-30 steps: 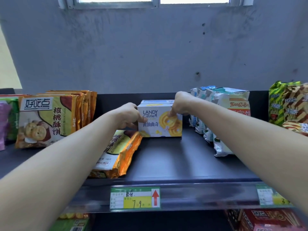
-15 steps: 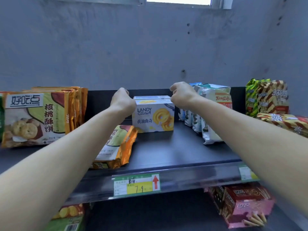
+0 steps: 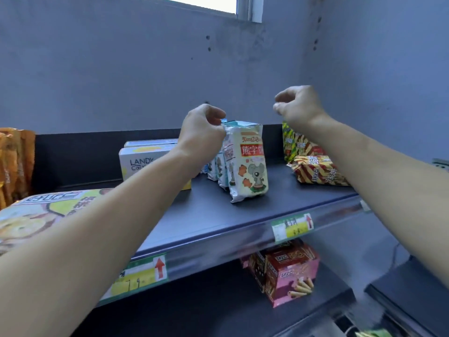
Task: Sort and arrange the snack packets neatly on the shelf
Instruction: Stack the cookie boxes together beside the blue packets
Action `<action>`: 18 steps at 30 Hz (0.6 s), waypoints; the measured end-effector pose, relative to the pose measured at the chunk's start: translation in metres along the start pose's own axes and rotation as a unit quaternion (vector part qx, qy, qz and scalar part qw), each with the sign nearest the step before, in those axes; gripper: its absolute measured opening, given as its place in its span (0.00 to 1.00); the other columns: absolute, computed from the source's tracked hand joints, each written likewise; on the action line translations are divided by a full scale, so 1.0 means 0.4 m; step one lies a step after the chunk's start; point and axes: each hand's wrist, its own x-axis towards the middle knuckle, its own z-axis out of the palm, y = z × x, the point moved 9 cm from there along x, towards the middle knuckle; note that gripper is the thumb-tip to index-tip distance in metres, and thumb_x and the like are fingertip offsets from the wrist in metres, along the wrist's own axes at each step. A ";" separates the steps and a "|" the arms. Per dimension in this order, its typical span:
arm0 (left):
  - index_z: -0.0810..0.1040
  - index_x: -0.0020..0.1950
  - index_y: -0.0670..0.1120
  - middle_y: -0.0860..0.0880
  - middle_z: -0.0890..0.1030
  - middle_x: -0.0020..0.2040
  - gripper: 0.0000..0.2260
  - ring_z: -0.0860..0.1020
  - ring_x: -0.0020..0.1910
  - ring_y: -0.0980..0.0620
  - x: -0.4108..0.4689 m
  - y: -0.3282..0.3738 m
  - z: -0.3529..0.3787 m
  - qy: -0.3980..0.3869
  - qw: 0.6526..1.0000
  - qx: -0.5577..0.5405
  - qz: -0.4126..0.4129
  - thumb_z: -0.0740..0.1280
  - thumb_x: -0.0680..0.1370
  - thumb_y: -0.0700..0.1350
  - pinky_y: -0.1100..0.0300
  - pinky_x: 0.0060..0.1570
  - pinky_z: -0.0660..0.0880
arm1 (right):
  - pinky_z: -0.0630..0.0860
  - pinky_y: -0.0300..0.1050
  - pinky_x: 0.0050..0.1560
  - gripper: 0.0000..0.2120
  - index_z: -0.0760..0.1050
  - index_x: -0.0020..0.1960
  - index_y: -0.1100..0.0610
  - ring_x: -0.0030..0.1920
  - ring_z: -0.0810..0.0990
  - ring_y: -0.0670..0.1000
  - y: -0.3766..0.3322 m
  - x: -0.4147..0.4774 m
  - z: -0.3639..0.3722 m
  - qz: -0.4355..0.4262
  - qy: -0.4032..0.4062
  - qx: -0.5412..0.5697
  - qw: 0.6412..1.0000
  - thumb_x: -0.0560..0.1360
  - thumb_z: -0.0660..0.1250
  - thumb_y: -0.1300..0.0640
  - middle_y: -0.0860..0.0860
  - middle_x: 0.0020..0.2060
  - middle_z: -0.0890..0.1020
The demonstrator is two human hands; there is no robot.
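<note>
Dim daylight from window (image 3: 201, 2) (top); blurred, warped edges.

Grey wall (image 3: 121, 69) beneath a bright window (image 3: 201, 2).
</note>
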 end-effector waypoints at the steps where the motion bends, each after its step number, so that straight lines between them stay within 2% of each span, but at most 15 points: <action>1: 0.77 0.56 0.46 0.48 0.78 0.54 0.12 0.76 0.47 0.56 0.001 0.008 0.015 -0.002 1.000 -0.003 0.001 0.62 0.76 0.35 0.74 0.35 0.72 | 0.74 0.42 0.56 0.12 0.76 0.59 0.64 0.57 0.77 0.54 0.023 0.000 -0.006 0.008 -0.004 0.003 1.000 0.77 0.64 0.63 0.57 0.56 0.80; 7: 0.77 0.56 0.46 0.48 0.78 0.54 0.12 0.76 0.47 0.56 0.018 0.039 0.075 0.004 1.000 0.002 0.002 0.63 0.76 0.34 0.75 0.33 0.72 | 0.74 0.45 0.58 0.14 0.75 0.61 0.63 0.58 0.77 0.55 0.118 0.052 -0.009 0.020 -0.031 0.018 0.999 0.76 0.66 0.61 0.57 0.57 0.79; 12: 0.76 0.55 0.48 0.49 0.78 0.54 0.11 0.77 0.53 0.52 0.043 0.055 0.115 0.025 0.999 0.021 -0.007 0.63 0.77 0.35 0.67 0.42 0.75 | 0.72 0.45 0.61 0.18 0.73 0.65 0.63 0.61 0.75 0.55 0.160 0.113 0.042 0.006 -0.093 0.017 0.995 0.76 0.67 0.60 0.56 0.61 0.77; 16: 0.76 0.54 0.48 0.49 0.79 0.53 0.11 0.78 0.53 0.51 0.051 0.066 0.149 0.037 0.998 0.047 -0.015 0.63 0.77 0.35 0.59 0.50 0.78 | 0.71 0.49 0.65 0.20 0.71 0.66 0.61 0.63 0.74 0.55 0.190 0.162 0.101 -0.013 -0.155 0.008 0.988 0.75 0.67 0.58 0.56 0.63 0.75; 18: 0.76 0.53 0.48 0.49 0.79 0.53 0.10 0.79 0.52 0.51 0.050 0.077 0.167 0.040 0.997 0.068 -0.010 0.63 0.77 0.35 0.58 0.51 0.78 | 0.71 0.47 0.65 0.21 0.71 0.67 0.60 0.64 0.73 0.55 0.198 0.184 0.128 -0.020 -0.180 0.014 0.983 0.75 0.68 0.58 0.56 0.64 0.75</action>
